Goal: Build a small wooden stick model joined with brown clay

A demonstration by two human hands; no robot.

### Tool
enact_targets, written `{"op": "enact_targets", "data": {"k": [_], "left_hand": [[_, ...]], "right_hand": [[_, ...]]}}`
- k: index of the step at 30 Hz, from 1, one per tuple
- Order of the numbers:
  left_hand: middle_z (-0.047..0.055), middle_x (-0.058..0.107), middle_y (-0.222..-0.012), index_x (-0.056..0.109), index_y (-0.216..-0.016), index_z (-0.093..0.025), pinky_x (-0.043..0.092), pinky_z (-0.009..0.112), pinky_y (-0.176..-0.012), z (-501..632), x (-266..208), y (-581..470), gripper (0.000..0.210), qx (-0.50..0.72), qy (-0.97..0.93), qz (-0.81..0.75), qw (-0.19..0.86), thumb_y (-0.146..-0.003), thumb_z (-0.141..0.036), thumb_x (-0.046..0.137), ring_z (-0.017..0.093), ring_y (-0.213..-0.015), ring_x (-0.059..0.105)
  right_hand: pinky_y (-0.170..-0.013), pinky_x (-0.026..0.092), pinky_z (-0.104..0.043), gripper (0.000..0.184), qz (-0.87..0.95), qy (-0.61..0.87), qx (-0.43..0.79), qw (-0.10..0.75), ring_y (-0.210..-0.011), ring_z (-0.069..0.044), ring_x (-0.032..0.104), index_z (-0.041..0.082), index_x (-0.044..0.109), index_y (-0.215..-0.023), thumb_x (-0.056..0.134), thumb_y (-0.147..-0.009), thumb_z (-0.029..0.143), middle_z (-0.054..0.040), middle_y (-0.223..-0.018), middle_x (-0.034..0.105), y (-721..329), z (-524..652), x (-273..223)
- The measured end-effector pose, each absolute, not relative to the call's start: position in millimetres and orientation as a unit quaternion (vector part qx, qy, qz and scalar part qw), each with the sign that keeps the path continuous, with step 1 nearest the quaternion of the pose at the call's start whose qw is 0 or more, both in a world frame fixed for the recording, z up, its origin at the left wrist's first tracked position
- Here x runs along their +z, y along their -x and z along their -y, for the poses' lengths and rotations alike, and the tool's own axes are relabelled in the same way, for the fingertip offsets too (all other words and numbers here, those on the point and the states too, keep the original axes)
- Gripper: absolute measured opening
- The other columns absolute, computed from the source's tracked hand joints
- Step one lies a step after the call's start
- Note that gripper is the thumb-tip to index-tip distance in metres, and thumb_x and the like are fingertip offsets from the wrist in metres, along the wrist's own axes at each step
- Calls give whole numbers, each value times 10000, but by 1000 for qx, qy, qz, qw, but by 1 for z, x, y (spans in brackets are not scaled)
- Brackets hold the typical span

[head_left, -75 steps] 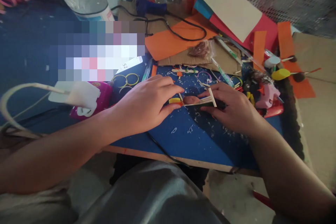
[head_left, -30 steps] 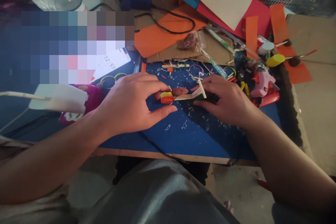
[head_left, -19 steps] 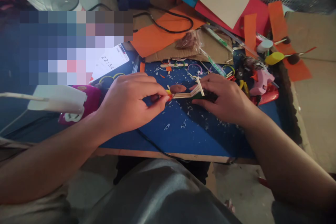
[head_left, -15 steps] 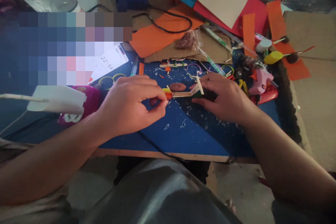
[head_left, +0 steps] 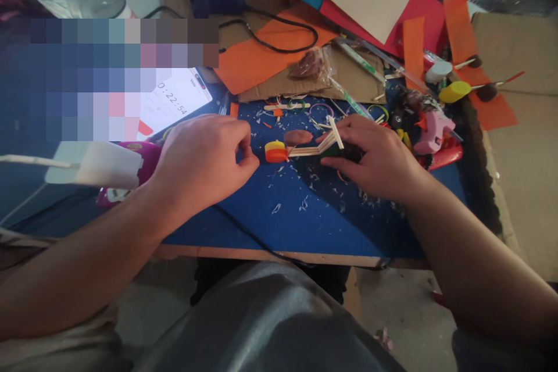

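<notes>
My right hand (head_left: 370, 154) grips the right end of a small craft-stick model (head_left: 305, 151), thumb below and fingers above. A short crosspiece (head_left: 336, 132) of pale stick rises at its bent end, and something dark green shows beneath. The other end carries a yellow and orange round piece (head_left: 275, 151). A brown oval disc (head_left: 299, 137) shows beside the sticks. Just left of the model and apart from it, my left hand (head_left: 209, 168) is closed, thumb and fingertips curled together. I cannot make out whether anything is pinched there.
White scraps litter the blue tabletop (head_left: 261, 232). A pink glue gun (head_left: 433, 133), a yellow-capped item (head_left: 454, 92) and orange strips lie right. Behind are orange paper (head_left: 265, 61), cardboard and a blue-handled tool (head_left: 218, 3). Left are a phone (head_left: 178, 99) and a white plug (head_left: 93, 163).
My left hand has let go of the model's left end and moved left, uncovering the yellow and orange piece. My right hand keeps its hold, nearly in place.
</notes>
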State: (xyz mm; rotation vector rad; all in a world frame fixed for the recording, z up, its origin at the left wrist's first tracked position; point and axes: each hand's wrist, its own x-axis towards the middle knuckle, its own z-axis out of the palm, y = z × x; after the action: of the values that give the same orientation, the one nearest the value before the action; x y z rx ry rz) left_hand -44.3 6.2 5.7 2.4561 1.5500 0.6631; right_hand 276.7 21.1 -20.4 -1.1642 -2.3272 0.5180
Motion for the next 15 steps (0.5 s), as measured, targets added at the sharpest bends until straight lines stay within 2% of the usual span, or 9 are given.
{"op": "enact_targets", "data": {"k": [2,3,6,9,10,12,15], "left_hand": [[24,652,-761,660,-821,-267,506,396,-742,-7,1,46,44,230,-825,-510,77,-819,-270,704,239,-738,613],[33,685,-812,708,-900,-271,530,402,-767,-6,-1,47,68,234,-827,-505,74,-832,-272,703,249,-770,636],[75,759,-1003,762,-1191,-255,575,431,-830,-4,-1,45,327,240,-822,-509,90,-872,-301,706,284,-876,701],[95,797,-1108,705,-1399,-218,574,415,-813,-2,3,41,525,237,-803,-524,156,-905,-392,758,271,-885,729],[84,806,-1080,707,-1393,-210,565,388,-781,-2,5,40,533,232,-799,-521,193,-914,-435,780,247,-845,726],[37,802,-929,759,-1248,-203,530,327,-698,-1,8,37,435,209,-793,-497,283,-942,-510,790,190,-725,695],[-6,777,-773,816,-1028,-209,499,278,-632,-2,11,33,322,197,-777,-462,379,-1029,-510,699,148,-631,665]], "right_hand": [[-965,667,-523,200,847,431,188,250,-1086,-324,791,319,834,-1185,829,-992,373,-81,-1219,808,-276,-21,-19],[-965,666,-531,198,843,434,187,257,-1090,-329,792,320,836,-1182,828,-992,375,-82,-1215,809,-276,-21,-18],[-953,665,-539,180,831,440,180,291,-1092,-335,790,331,839,-1169,828,-994,370,-80,-1190,804,-275,-19,-16],[-934,665,-521,185,819,439,170,326,-1077,-325,788,334,838,-1164,854,-981,357,-77,-1176,791,-273,-16,-13],[-923,665,-513,197,818,435,165,338,-1065,-320,787,332,837,-1166,868,-972,349,-75,-1165,789,-272,-14,-12],[-917,665,-505,209,817,427,155,355,-1055,-313,784,333,833,-1172,877,-968,337,-70,-1153,788,-270,-12,-9],[-948,666,-522,184,815,433,144,355,-1093,-321,777,363,825,-1179,852,-997,360,-70,-1180,790,-268,-9,-8]]}}
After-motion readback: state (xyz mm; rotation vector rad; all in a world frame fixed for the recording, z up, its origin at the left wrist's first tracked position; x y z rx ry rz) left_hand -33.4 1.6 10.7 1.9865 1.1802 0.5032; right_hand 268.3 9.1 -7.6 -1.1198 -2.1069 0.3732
